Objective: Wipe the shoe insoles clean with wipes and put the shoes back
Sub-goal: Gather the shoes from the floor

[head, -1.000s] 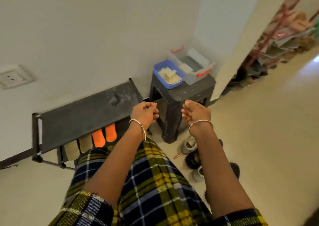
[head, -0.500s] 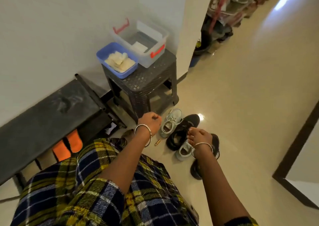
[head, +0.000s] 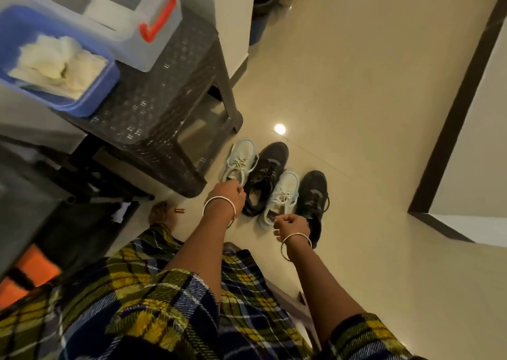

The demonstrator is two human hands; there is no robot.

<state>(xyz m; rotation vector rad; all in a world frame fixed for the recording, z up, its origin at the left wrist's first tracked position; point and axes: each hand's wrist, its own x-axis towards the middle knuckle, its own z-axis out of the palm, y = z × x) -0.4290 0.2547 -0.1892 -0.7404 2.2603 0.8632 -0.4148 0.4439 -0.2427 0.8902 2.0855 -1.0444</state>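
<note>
Two light mint sneakers and two black shoes stand in a row on the tiled floor, alternating. My left hand is curled over the heel of the left mint sneaker. My right hand is curled at the heel of the other mint sneaker. Whether either hand grips its shoe is hidden by the fingers. Both sneakers rest on the floor. White wipes lie in a blue tray on a dark stool.
A clear box with red handles sits beside the blue tray. A dark shoe rack with orange shoes is at the left. A small orange cylinder lies on the floor. A dark door frame runs along the right.
My view tilted down and closer to the floor. Both hands dropped from in front of the stool to the heels of the two mint sneakers.
</note>
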